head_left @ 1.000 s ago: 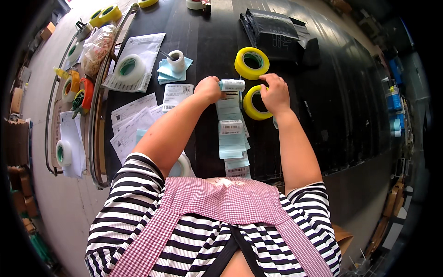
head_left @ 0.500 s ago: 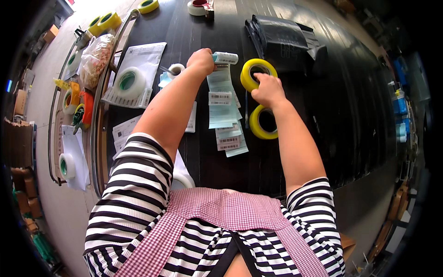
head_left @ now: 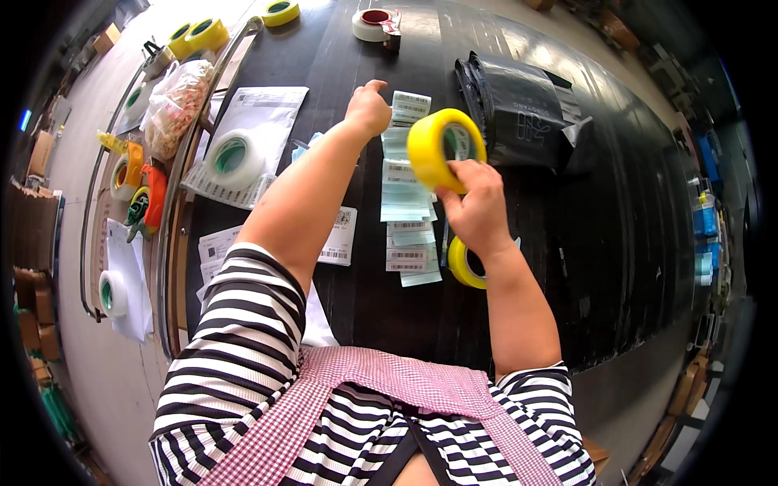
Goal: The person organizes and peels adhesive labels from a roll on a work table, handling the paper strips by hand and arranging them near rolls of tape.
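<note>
In my right hand (head_left: 476,204) is a roll of yellow tape (head_left: 427,150), tilted up off the black tabletop, its rim gripped between thumb and fingers. A second yellow tape roll (head_left: 459,265) lies below that hand, partly covered by it. My left hand (head_left: 369,111) hovers just left of the far end of a barcode label strip (head_left: 407,172). Its forefinger points out, nothing shows in it, and its other fingers are mostly hidden. The pale blue-and-white strip lies in overlapping folds down the middle of the table.
Black plastic bags (head_left: 519,113) lie at the far right. On the left, a clear tape roll (head_left: 235,159) rests on a white mailer (head_left: 271,121), beside a metal rail (head_left: 172,219). Another tape roll (head_left: 369,28) stands at the far edge.
My right hand has lifted the upper yellow roll from the table and tilted it. My left hand has come away from the label strip, whose far end now lies flatter.
</note>
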### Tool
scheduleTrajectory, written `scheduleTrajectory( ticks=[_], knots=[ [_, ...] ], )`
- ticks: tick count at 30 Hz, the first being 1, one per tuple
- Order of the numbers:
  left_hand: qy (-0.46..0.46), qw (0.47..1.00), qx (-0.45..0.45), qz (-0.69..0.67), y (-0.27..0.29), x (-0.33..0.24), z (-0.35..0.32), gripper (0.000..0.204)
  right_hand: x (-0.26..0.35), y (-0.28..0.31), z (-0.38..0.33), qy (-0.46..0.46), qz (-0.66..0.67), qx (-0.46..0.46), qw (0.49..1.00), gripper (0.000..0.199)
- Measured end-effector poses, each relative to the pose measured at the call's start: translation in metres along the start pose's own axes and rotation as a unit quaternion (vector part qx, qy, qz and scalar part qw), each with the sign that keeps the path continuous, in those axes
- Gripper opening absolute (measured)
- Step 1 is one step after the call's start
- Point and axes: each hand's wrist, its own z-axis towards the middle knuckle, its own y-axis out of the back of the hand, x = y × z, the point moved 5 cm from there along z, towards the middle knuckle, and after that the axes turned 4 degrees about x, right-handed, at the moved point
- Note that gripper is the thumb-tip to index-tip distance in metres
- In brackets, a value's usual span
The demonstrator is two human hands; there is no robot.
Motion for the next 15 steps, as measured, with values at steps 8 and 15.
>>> scheduleTrajectory(
  ticks=[8,15],
  knots=[
    [-0.118,0.969,0.02,-0.216,0.074,-0.017,-0.079,0.036,-0.015,-0.083,0.023,0.02,-0.127,0.11,0.986,0.032],
    [-0.034,0.958,0.088,-0.27,0.164,0.045,-0.235,0.025,0.015,-0.045,-0.005,0.042,-0.011,0.008,0.999,0.037]
  ],
)
